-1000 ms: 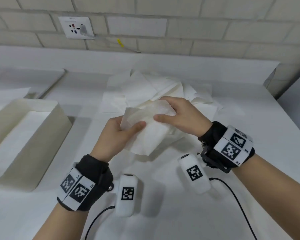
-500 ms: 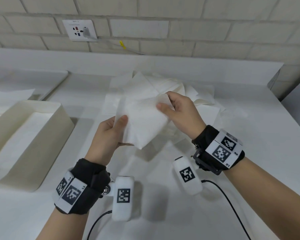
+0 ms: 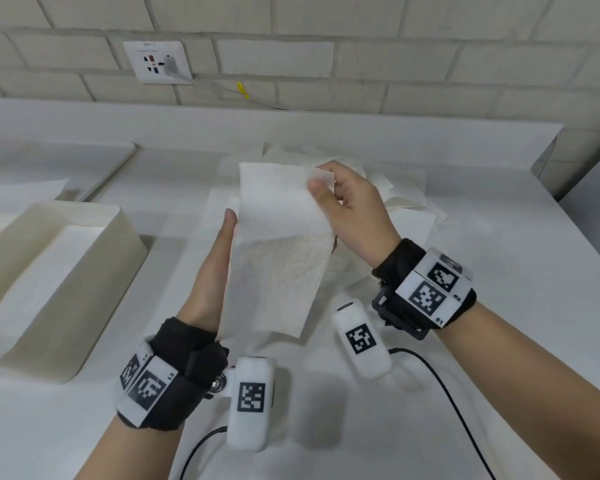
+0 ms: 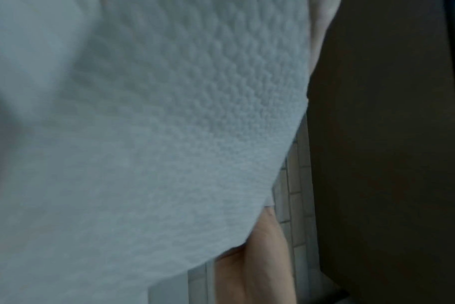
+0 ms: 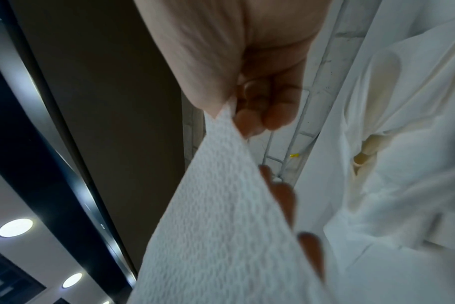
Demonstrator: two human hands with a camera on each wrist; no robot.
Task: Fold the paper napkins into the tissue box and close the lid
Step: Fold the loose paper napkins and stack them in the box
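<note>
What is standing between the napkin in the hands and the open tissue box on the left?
Nothing visible. The napkin hangs above the table; only bare surface separates it from the tissue box.

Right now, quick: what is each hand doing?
Left hand: open, fingers straight, flat against the left side of the paper napkin.
Right hand: pinches the napkin's top right corner.

Your head view is bright and evenly lit, with soft shadows under both wrists and straight lines bowing at its edges. Both wrist views look dimmer, bluish and motion-blurred; round ceiling lights (image 5: 15, 227) glare in the right one.
</note>
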